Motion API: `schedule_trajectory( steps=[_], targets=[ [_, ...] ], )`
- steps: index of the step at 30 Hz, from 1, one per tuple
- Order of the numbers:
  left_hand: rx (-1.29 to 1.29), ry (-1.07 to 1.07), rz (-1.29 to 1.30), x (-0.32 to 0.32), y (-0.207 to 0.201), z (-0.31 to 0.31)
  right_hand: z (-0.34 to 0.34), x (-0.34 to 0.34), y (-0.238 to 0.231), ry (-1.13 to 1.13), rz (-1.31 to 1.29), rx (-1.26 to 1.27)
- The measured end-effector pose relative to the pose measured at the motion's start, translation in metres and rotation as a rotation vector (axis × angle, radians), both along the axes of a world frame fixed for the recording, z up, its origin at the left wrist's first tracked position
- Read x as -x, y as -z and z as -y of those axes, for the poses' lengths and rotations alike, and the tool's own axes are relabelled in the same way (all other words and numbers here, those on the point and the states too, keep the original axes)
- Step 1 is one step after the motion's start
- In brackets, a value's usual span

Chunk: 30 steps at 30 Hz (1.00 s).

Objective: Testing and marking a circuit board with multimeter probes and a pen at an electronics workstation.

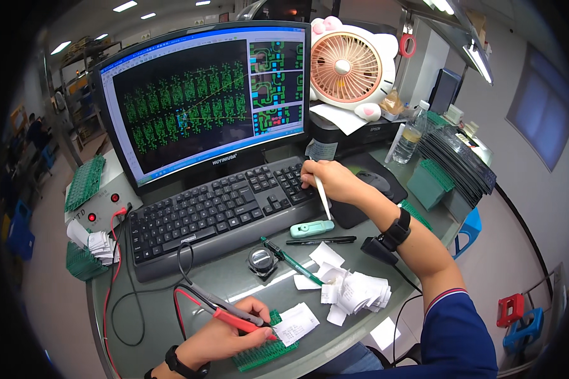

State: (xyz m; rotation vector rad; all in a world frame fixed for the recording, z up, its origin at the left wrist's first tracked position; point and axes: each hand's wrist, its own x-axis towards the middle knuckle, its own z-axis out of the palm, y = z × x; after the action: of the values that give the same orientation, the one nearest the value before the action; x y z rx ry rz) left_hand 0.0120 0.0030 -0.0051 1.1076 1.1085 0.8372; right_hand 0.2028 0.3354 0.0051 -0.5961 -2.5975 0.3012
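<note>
My left hand grips a red test probe and a black one together, tips down on a green circuit board at the desk's front edge. A small white paper slip lies on that board. My right hand rests on the right end of a black keyboard, fingers on the keys, with a white pen held between them. A black band wraps the right wrist. The monitor behind shows green board layouts.
A pile of white paper slips, a green pen, a black pen, a teal utility knife and a small round loupe lie mid-desk. A mouse, pink fan, water bottle, stacked green boards and dark trays sit right.
</note>
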Motion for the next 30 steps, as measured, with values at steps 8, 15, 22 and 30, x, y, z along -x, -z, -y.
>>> schedule_trajectory(
  steps=[8,15,22,30],
  targets=[
    [-0.011,0.009,0.018,0.0,0.003,0.0,-0.006,0.041,-0.005,-0.088,0.002,0.113],
    [-0.001,0.015,0.004,0.002,0.004,0.0,-0.019,0.029,-0.004,0.094,-0.114,0.021],
    [0.007,0.021,0.024,0.002,0.004,-0.003,-0.005,0.009,-0.011,0.178,-0.061,0.068],
    [-0.049,0.041,-0.007,0.002,0.006,0.0,-0.011,0.03,-0.002,0.047,-0.03,-0.11]
  ],
)
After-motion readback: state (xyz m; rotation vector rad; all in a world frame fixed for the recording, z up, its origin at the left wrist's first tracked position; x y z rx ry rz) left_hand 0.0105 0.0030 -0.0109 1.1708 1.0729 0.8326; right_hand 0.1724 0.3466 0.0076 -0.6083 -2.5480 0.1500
